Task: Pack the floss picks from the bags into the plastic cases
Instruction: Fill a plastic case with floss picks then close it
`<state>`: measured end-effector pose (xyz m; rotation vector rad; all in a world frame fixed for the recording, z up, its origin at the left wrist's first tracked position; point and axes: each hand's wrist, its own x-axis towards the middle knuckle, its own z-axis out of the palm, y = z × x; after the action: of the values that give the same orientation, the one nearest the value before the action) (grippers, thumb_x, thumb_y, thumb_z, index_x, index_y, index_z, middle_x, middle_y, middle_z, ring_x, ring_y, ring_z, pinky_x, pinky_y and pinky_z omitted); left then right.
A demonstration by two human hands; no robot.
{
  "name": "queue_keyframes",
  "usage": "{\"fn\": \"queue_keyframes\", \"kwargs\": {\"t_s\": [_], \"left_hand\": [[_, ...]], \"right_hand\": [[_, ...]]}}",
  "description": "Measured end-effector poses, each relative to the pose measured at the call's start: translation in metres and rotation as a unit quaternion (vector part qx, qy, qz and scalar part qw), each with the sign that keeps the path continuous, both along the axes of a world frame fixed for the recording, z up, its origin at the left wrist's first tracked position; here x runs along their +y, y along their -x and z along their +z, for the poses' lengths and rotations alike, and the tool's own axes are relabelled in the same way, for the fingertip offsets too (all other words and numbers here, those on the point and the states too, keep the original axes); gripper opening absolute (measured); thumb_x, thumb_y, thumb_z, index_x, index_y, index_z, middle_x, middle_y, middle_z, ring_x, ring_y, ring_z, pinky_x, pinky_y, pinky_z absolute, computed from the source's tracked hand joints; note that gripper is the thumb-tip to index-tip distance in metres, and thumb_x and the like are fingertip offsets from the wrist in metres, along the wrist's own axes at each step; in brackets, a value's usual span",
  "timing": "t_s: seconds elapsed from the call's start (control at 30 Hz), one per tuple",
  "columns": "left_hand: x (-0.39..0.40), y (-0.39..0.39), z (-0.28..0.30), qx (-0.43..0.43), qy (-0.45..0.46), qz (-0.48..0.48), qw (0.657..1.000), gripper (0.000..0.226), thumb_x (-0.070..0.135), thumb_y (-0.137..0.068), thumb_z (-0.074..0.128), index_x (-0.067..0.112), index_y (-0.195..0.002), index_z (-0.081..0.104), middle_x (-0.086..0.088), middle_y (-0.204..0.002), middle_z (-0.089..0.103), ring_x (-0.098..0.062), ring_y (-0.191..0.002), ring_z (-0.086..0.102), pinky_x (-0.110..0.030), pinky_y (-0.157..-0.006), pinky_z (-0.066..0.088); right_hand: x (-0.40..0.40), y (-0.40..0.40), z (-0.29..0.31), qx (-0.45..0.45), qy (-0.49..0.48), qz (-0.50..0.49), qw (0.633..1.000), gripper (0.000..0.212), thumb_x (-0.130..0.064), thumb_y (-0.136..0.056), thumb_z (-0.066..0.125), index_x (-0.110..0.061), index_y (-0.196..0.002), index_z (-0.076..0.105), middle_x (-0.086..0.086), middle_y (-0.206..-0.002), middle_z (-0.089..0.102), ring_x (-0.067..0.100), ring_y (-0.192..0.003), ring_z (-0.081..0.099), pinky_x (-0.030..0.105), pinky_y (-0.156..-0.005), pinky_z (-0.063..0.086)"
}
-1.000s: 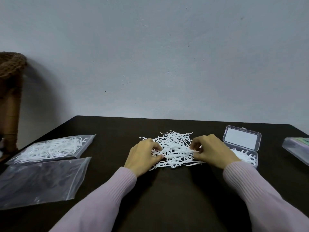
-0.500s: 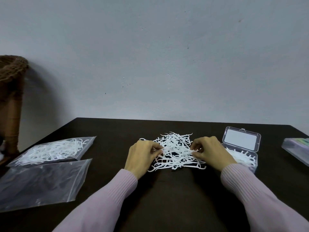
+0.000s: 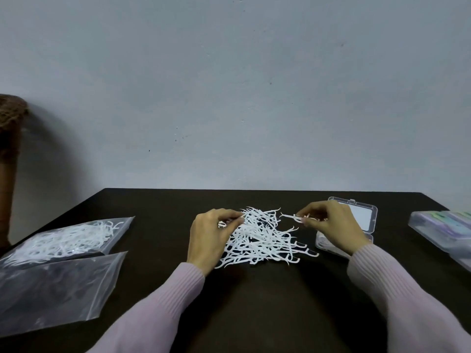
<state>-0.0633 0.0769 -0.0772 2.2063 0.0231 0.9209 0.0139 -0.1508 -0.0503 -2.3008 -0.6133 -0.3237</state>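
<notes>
A loose pile of white floss picks [image 3: 262,238] lies in the middle of the dark table [image 3: 254,301]. My left hand [image 3: 211,235] rests on the pile's left side, its fingertips pinching picks at the top edge. My right hand [image 3: 331,225] is lifted just right of the pile and pinches a few floss picks [image 3: 293,217] that stick out to the left. Behind that hand stands an open clear plastic case [image 3: 362,215], its lid raised; the tray part is mostly hidden by my wrist.
At the left lie a zip bag full of floss picks [image 3: 68,238] and an empty zip bag [image 3: 56,291] in front of it. Closed plastic cases [image 3: 443,230] sit at the right edge. A brown woven object [image 3: 10,154] stands far left.
My right hand has lifted off the pile and moved right toward the case, carrying a few picks. My left hand stays on the pile's left side.
</notes>
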Motion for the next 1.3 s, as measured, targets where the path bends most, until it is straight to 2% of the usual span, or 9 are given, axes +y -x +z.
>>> {"fn": "queue_keyframes", "kwargs": {"t_s": [0.13, 0.4, 0.53, 0.67, 0.77, 0.9, 1.0, 1.13, 1.3], "left_hand": [[-0.021, -0.009, 0.009, -0.01, 0.079, -0.064, 0.995, 0.007, 0.024, -0.079, 0.074, 0.022, -0.085, 0.077, 0.015, -0.075, 0.071, 0.003, -0.074, 0.063, -0.01, -0.071, 0.047], [-0.085, -0.041, 0.021, 0.03, 0.166, -0.18, 0.969, 0.003, 0.021, -0.08, 0.074, 0.022, -0.082, 0.076, 0.006, -0.072, 0.072, 0.001, -0.065, 0.059, -0.012, -0.061, 0.045], [-0.114, -0.063, 0.019, 0.075, 0.205, -0.214, 0.952, 0.005, 0.02, -0.078, 0.075, 0.022, -0.082, 0.075, 0.005, -0.075, 0.072, -0.006, -0.07, 0.062, -0.019, -0.063, 0.048], [-0.137, -0.078, 0.019, 0.092, 0.216, -0.242, 0.941, 0.009, 0.014, -0.077, 0.075, 0.016, -0.085, 0.074, 0.005, -0.08, 0.072, -0.001, -0.071, 0.064, -0.01, -0.059, 0.046], [-0.15, -0.086, 0.019, 0.097, 0.224, -0.271, 0.931, 0.009, 0.013, -0.076, 0.076, 0.015, -0.084, 0.072, 0.002, -0.078, 0.071, -0.001, -0.066, 0.064, -0.014, -0.061, 0.049], [-0.158, -0.096, 0.014, 0.101, 0.228, -0.293, 0.923, 0.011, 0.015, -0.075, 0.077, 0.024, -0.076, 0.071, 0.0, -0.077, 0.072, -0.01, -0.069, 0.067, -0.022, -0.07, 0.055], [-0.157, -0.102, 0.01, 0.124, 0.236, -0.296, 0.917, 0.013, 0.013, -0.075, 0.077, 0.024, -0.075, 0.07, 0.002, -0.074, 0.072, -0.008, -0.07, 0.068, -0.02, -0.066, 0.054], [-0.152, -0.107, 0.002, 0.16, 0.228, -0.313, 0.908, 0.012, 0.012, -0.074, 0.077, 0.018, -0.082, 0.071, -0.001, -0.075, 0.071, -0.008, -0.068, 0.067, -0.019, -0.065, 0.051], [-0.145, -0.109, -0.002, 0.184, 0.175, -0.338, 0.906, 0.015, 0.016, -0.082, 0.071, 0.017, -0.096, 0.073, -0.001, -0.092, 0.073, -0.011, -0.086, 0.069, -0.021, -0.076, 0.054]], "right_hand": [[-0.021, -0.001, 0.005, 0.015, -0.031, -0.01, 0.999, 0.011, -0.01, -0.08, 0.07, -0.02, -0.086, 0.071, -0.003, -0.077, 0.066, 0.004, -0.075, 0.058, 0.003, -0.064, 0.041], [-0.069, -0.011, 0.01, 0.067, 0.043, -0.069, 0.994, 0.013, -0.012, -0.079, 0.07, -0.023, -0.084, 0.064, -0.006, -0.086, 0.06, -0.002, -0.076, 0.053, 0.01, -0.057, 0.039], [-0.074, -0.016, 0.004, 0.097, 0.078, -0.06, 0.99, 0.015, -0.014, -0.078, 0.072, -0.026, -0.081, 0.063, -0.006, -0.087, 0.062, -0.001, -0.078, 0.056, 0.013, -0.067, 0.045], [-0.079, -0.018, 0.007, 0.104, 0.052, -0.063, 0.991, 0.013, -0.017, -0.078, 0.072, -0.025, -0.085, 0.064, -0.01, -0.085, 0.06, 0.001, -0.081, 0.057, 0.017, -0.071, 0.049], [-0.086, -0.018, 0.01, 0.113, 0.03, -0.065, 0.991, 0.015, -0.015, -0.079, 0.071, -0.027, -0.082, 0.061, -0.011, -0.081, 0.061, -0.002, -0.077, 0.057, 0.011, -0.061, 0.043], [-0.093, -0.02, 0.008, 0.122, 0.037, -0.077, 0.989, 0.009, -0.016, -0.08, 0.07, -0.021, -0.086, 0.065, -0.004, -0.085, 0.064, 0.0, -0.077, 0.057, 0.009, -0.06, 0.042], [-0.097, -0.02, 0.008, 0.159, 0.054, -0.07, 0.983, 0.012, -0.02, -0.08, 0.071, -0.019, -0.091, 0.065, -0.004, -0.086, 0.063, 0.002, -0.078, 0.056, 0.01, -0.061, 0.04], [-0.097, -0.02, 0.008, 0.204, 0.068, -0.061, 0.975, 0.013, -0.013, -0.08, 0.07, -0.021, -0.084, 0.063, -0.005, -0.084, 0.064, 0.001, -0.074, 0.059, 0.01, -0.06, 0.042], [-0.096, -0.02, 0.006, 0.192, 0.066, -0.065, 0.977, 0.015, -0.008, -0.081, 0.069, -0.02, -0.087, 0.063, -0.006, -0.082, 0.063, 0.0, -0.074, 0.059, 0.009, -0.06, 0.043]]}}
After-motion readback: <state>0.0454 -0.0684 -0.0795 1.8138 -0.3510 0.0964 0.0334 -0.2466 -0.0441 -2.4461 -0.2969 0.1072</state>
